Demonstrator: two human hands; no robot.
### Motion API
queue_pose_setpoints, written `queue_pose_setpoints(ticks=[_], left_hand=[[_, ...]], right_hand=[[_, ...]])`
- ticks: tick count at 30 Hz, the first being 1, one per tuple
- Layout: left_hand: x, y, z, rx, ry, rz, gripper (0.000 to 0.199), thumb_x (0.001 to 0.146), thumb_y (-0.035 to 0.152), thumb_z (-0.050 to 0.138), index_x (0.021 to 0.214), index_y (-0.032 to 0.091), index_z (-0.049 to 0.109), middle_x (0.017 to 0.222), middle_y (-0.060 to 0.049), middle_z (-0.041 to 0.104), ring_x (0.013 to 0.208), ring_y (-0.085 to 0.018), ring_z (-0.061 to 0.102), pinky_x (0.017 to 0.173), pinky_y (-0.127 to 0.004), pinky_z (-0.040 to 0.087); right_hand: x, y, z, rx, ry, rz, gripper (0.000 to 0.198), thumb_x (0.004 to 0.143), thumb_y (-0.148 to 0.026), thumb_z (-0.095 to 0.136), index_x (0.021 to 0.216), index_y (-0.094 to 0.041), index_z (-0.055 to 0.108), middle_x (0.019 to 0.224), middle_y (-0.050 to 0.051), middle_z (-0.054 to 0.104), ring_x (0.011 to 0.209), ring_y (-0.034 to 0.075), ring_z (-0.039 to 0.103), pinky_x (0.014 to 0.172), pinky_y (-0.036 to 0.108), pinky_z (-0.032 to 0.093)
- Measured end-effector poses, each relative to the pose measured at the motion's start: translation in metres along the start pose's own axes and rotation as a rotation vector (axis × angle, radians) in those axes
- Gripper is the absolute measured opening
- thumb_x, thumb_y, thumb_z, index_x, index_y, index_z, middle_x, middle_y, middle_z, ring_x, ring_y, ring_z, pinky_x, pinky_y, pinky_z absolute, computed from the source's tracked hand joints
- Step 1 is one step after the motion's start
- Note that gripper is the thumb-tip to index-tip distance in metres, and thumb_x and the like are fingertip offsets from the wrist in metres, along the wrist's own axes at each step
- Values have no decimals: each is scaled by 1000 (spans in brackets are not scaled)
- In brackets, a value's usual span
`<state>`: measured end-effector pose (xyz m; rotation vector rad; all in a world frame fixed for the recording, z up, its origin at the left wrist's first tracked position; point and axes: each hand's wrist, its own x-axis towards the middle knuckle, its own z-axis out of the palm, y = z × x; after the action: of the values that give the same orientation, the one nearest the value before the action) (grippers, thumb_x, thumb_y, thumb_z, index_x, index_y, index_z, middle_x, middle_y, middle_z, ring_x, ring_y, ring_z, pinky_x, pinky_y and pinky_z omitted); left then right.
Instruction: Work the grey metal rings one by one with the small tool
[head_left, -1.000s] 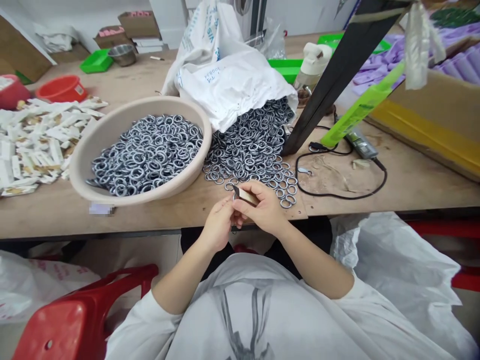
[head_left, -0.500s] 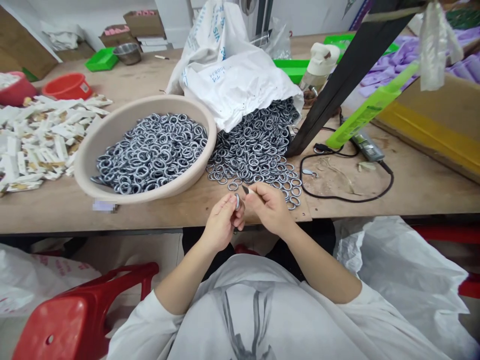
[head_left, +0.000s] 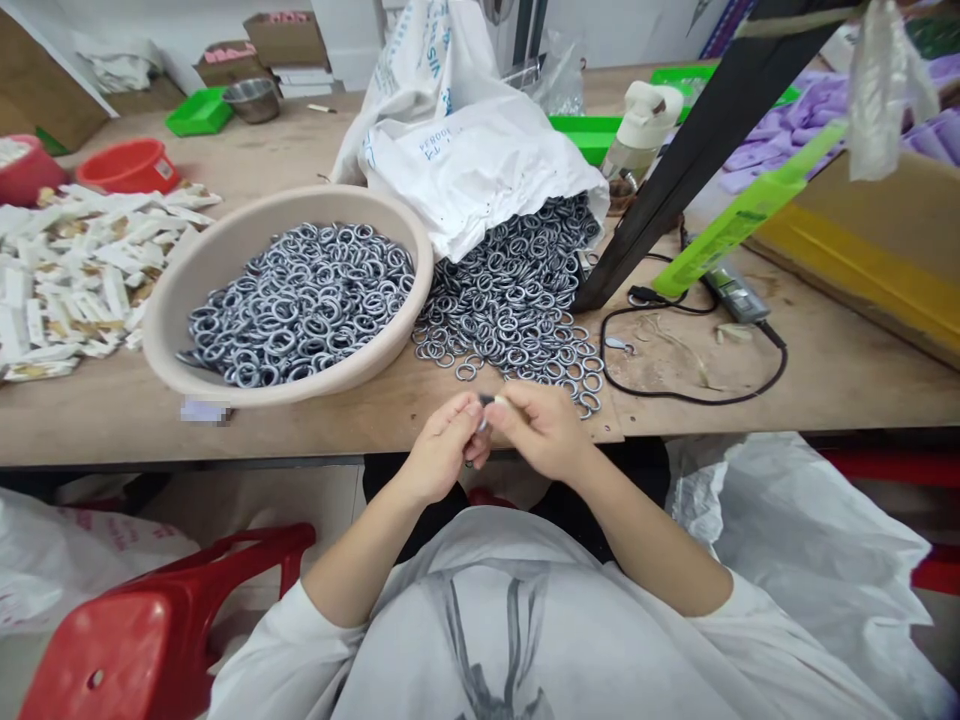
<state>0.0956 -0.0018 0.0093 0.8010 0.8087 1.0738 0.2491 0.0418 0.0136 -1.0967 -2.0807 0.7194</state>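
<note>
My left hand (head_left: 441,448) is closed on a single grey ring (head_left: 482,424), pinched between thumb and fingers and partly hidden by them. My right hand (head_left: 551,432) grips a small dark blade (head_left: 486,399), its handle mostly covered by the fingers. The blade meets the upper side of the ring, and both hands are close together above the table's front edge. Just beyond them, a heap of grey rings (head_left: 517,290) spills from a white sack (head_left: 480,160). To the left, a beige basin (head_left: 169,350) holds many similar rings.
White pieces (head_left: 90,275) lie at the far left beside a red basin (head_left: 127,168). A dark post (head_left: 660,170) rises right of the heap, near a black cable (head_left: 697,400) and a green strip (head_left: 750,215). A red stool (head_left: 105,640) stands below the table.
My right hand has shifted slightly down and left, bringing the blade from just beside the ring onto it. My left hand stays nearly in place, still holding the ring.
</note>
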Motion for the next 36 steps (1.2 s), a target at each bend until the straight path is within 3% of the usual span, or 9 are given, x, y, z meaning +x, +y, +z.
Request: queue_pose_setpoints(ticks=[2,4,9,14,18,21,23,32,36], left_hand=[[-9,7,-2,114,-85,21,40,87,51,62,68,19,47,58,4,43,46,-8,35,46,-23,36],[-19,26,-8,310,-4,149,39,91,51,57,70,19,52,61,2,48,50,-10,42,50,-25,37],[-15,102,-52,1243,654,761,16,91,35,59,93,24,70,88,-7,67,81,-21,60,81,-37,45],[9,130,-88,1624,713,711,21,88,26,56,100,22,73,101,-13,69,99,-32,61,93,-48,43],[5,100,-65,1615,617,890,25,91,32,57,110,20,68,116,-16,65,113,-32,56,101,-48,38],[-1,65,-38,1632,180,766,20,94,35,54,100,20,67,104,-12,68,100,-27,58,91,-42,43],[-1,46,-28,1559,73,662,23,96,35,49,88,20,64,93,-10,67,88,-24,57,82,-38,44],[9,3,-9,321,200,193,38,90,52,56,73,18,56,68,0,52,65,-13,47,64,-26,40],[8,-4,2,118,179,101,43,81,55,66,65,17,52,61,1,46,58,-11,40,56,-23,35]], right_hand=[[6,11,0,-69,46,114,48,98,-50,43,61,-20,49,56,-3,47,55,12,45,56,26,28],[13,19,3,-194,42,177,42,98,-48,46,70,-20,59,65,-1,57,63,14,52,59,27,30],[30,13,24,-548,-126,124,26,95,-42,57,110,-24,67,105,5,67,86,22,64,61,29,34],[46,5,33,-687,-210,133,26,99,-22,42,103,-20,68,107,10,64,91,23,64,59,31,34],[39,0,13,-455,-134,138,19,99,-26,45,100,-21,63,104,7,64,85,20,61,63,30,35],[25,-6,-3,-191,-162,68,17,98,-25,46,89,-21,59,88,2,64,78,17,58,66,28,35],[17,-10,-8,-59,-165,62,19,98,-26,46,84,-22,57,80,0,62,74,16,55,66,27,36],[2,-17,9,388,134,38,23,86,-41,70,96,-21,67,96,5,68,92,20,62,84,33,47],[6,-8,14,568,79,157,32,90,-51,61,88,-20,67,78,2,63,74,17,60,70,30,47]])
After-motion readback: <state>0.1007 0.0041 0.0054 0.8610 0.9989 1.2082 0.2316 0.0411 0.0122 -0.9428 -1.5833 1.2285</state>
